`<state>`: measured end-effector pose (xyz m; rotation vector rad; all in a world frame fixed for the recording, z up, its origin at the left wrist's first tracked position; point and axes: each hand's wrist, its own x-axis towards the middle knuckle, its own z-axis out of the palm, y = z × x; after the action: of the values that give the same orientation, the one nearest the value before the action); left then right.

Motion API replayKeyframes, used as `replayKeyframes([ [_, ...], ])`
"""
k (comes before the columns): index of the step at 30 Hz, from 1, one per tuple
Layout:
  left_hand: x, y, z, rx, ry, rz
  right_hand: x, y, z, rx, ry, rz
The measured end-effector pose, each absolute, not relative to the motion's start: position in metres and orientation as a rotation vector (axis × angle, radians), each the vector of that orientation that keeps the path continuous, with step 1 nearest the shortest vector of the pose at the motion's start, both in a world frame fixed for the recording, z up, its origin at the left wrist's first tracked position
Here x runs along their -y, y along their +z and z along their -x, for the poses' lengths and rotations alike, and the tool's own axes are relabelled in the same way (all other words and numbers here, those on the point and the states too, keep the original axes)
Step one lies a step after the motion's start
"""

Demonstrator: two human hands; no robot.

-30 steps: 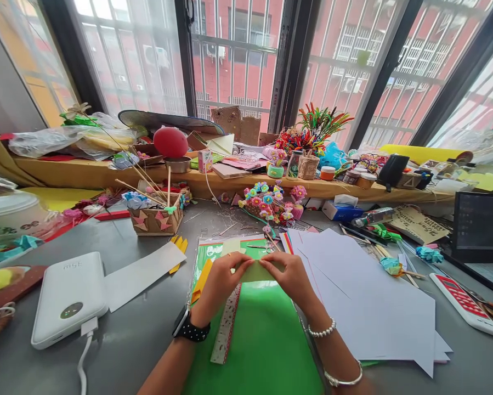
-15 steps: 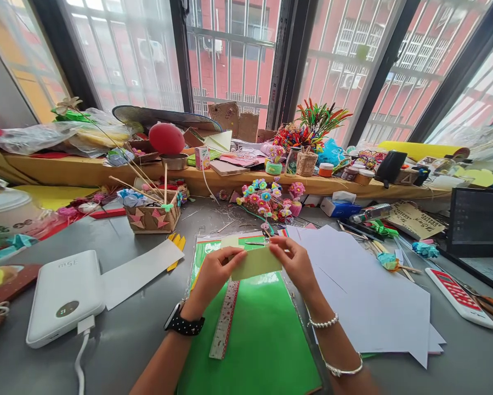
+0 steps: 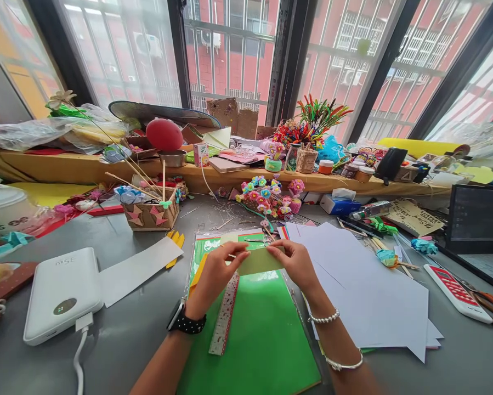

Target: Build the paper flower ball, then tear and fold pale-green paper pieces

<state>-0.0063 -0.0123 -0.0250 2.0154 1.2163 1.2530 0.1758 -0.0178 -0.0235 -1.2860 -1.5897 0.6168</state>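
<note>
A small rectangle of pale green paper (image 3: 259,261) is stretched level between my two hands. My left hand (image 3: 220,270) pinches its left end between thumb and fingers; my right hand (image 3: 298,264) pinches the upper right corner. Below the paper lies a bright green sheet in a clear sleeve (image 3: 266,334). A ruler with a red dotted edge (image 3: 224,318) rests on that sheet, its upper end passing under the paper. Just beyond my hands, a pair of scissors (image 3: 265,239) lies partly hidden. Folded yellow paper shows beside my left wrist.
White paper sheets (image 3: 365,291) are piled at right, near a red-and-white calculator (image 3: 455,293) and a laptop (image 3: 480,230). On the left sit a white power bank (image 3: 63,296), a white paper strip (image 3: 143,271) and a cardboard basket (image 3: 151,215). Crochet-like flowers (image 3: 265,195) stand behind.
The green paper has shifted slightly and turned a little, with my left fingers now nearer its upper left corner. Both hands keep their pinch. The camera view has moved slightly.
</note>
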Motion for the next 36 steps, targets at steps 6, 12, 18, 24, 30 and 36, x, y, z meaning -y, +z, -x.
replayKeyframes([
  [6,0.013,-0.021,0.010,-1.351,1.148,-2.084,0.016,-0.024,-0.183,1.522,0.488,1.353],
  [12,0.014,-0.020,0.009,-1.274,1.129,-2.180,0.018,-0.021,-0.180,1.545,0.335,1.274],
  [18,0.018,-0.028,0.003,-1.156,1.061,-2.455,0.019,-0.022,-0.168,1.931,0.303,1.130],
  [24,0.019,-0.025,0.003,-1.197,1.048,-2.490,0.020,-0.022,-0.166,1.983,0.348,1.107],
  [30,0.013,-0.030,0.010,-1.308,1.127,-2.447,0.015,-0.028,-0.178,1.942,0.040,1.303],
  [36,0.013,-0.030,0.011,-1.345,1.158,-2.404,0.012,-0.027,-0.193,1.682,-0.143,1.457],
])
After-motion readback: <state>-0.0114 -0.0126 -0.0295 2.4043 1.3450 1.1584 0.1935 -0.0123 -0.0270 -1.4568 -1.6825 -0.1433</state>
